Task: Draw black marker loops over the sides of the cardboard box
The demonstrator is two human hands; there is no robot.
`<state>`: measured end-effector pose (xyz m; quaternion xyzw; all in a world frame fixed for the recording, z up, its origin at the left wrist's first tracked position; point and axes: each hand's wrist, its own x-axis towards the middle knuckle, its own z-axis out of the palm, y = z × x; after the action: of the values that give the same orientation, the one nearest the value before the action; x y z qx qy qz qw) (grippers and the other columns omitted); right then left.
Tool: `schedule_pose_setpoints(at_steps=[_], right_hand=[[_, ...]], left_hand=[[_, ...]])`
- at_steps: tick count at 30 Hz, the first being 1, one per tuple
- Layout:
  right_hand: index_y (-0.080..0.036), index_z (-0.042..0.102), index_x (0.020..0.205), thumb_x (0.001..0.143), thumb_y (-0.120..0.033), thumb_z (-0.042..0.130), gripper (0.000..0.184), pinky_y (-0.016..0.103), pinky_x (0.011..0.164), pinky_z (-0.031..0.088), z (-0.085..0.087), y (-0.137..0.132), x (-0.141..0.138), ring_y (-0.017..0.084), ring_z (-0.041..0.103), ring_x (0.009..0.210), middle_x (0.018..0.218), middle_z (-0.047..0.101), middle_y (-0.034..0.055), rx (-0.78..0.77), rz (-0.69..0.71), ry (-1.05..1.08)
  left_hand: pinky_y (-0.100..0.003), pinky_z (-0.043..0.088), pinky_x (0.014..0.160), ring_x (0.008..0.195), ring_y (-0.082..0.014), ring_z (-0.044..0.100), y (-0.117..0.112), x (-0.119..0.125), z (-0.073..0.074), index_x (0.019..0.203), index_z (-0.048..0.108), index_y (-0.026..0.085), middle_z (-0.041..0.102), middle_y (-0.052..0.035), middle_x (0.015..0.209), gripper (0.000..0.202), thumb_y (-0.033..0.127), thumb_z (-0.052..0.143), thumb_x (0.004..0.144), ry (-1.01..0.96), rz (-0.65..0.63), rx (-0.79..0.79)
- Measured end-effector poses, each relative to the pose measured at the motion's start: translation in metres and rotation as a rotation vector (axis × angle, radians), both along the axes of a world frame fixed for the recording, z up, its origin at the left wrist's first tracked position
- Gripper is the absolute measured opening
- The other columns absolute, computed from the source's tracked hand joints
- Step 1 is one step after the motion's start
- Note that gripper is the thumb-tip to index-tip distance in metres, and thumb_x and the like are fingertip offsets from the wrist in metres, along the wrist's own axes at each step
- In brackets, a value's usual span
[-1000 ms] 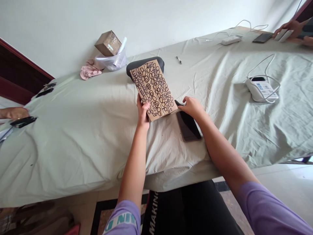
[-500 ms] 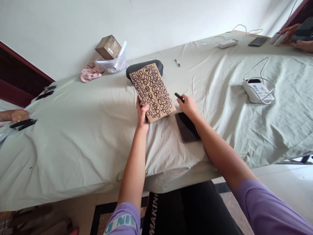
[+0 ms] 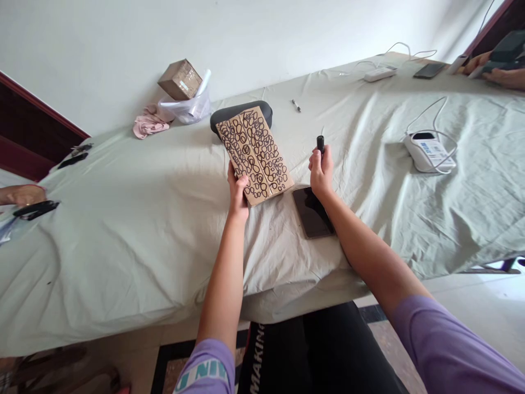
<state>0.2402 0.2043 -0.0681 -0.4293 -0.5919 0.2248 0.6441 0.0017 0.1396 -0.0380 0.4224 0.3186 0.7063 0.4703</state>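
Note:
My left hand (image 3: pixel 238 190) grips the near corner of a brown cardboard sheet (image 3: pixel 254 154) covered in black marker loops, holding it tilted above the table. My right hand (image 3: pixel 321 171) is closed round a black marker (image 3: pixel 320 143) that points up, a little to the right of the cardboard. A dark phone (image 3: pixel 312 212) lies flat on the cloth just under my right wrist. Behind the cardboard sits a black cushion-like case (image 3: pixel 241 111).
A grey-green cloth (image 3: pixel 123 219) covers the long table. At the back left are a small cardboard box (image 3: pixel 180 79), a plastic bag and a pink cloth (image 3: pixel 148 125). A white device with cables (image 3: pixel 429 151) sits right. Another marker (image 3: pixel 296 105) lies farther back. Other people's hands show at both edges.
My right hand picked the black marker up off the cloth beside the phone and raised it upright. The left hand kept holding the cardboard.

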Motion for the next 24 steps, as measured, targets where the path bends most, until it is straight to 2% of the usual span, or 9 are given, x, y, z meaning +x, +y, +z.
schedule_pose_setpoints(at_steps=[4,9,14,17,24], right_hand=[[-0.032,0.057,0.108,0.101,-0.088,0.038,0.060,0.036,0.061,0.047,0.0000,0.0006,-0.0055,0.019,0.046,0.062,0.077,0.049,-0.0008,0.037,-0.036,0.163],[-0.030,0.059,0.100,0.096,-0.094,0.041,0.066,0.033,0.056,0.047,0.0043,-0.0034,-0.0095,0.016,0.043,0.056,0.069,0.043,-0.0041,0.020,-0.023,0.187],[-0.028,0.055,0.092,0.096,-0.088,0.052,0.060,0.033,0.057,0.042,0.0066,-0.0064,-0.0066,0.014,0.044,0.055,0.066,0.045,-0.0052,0.046,-0.003,0.187],[-0.029,0.055,0.093,0.095,-0.086,0.057,0.058,0.032,0.055,0.039,0.0060,-0.0050,-0.0048,0.014,0.046,0.055,0.065,0.047,-0.0057,0.029,0.013,0.217],[-0.028,0.061,0.101,0.097,-0.087,0.052,0.059,0.032,0.057,0.043,0.0037,-0.0024,-0.0015,0.014,0.048,0.055,0.066,0.052,-0.0057,0.000,0.051,0.254]], left_hand=[[-0.046,0.048,0.127,0.159,-0.0361,0.050,-0.0006,-0.0011,-0.0007,0.153,0.059,0.039,0.063,-0.0037,0.161,0.092,0.061,0.089,0.068,-0.012,-0.014,0.012],[-0.046,0.049,0.127,0.160,-0.0361,0.049,-0.0029,0.0002,0.0023,0.153,0.059,0.039,0.060,-0.0036,0.165,0.092,0.062,0.089,0.069,-0.003,-0.008,0.008],[-0.047,0.052,0.124,0.159,-0.0365,0.050,-0.0070,0.0012,0.0056,0.153,0.059,0.038,0.059,-0.0041,0.166,0.091,0.062,0.088,0.070,0.006,-0.003,-0.021],[-0.047,0.052,0.124,0.159,-0.0357,0.051,-0.0062,0.0005,0.0038,0.151,0.060,0.038,0.060,-0.0035,0.165,0.088,0.060,0.086,0.071,0.002,0.005,-0.023],[-0.049,0.052,0.123,0.158,-0.0364,0.051,0.0005,-0.0018,-0.0038,0.151,0.060,0.039,0.061,-0.0042,0.162,0.087,0.059,0.087,0.070,-0.030,-0.006,0.008]])
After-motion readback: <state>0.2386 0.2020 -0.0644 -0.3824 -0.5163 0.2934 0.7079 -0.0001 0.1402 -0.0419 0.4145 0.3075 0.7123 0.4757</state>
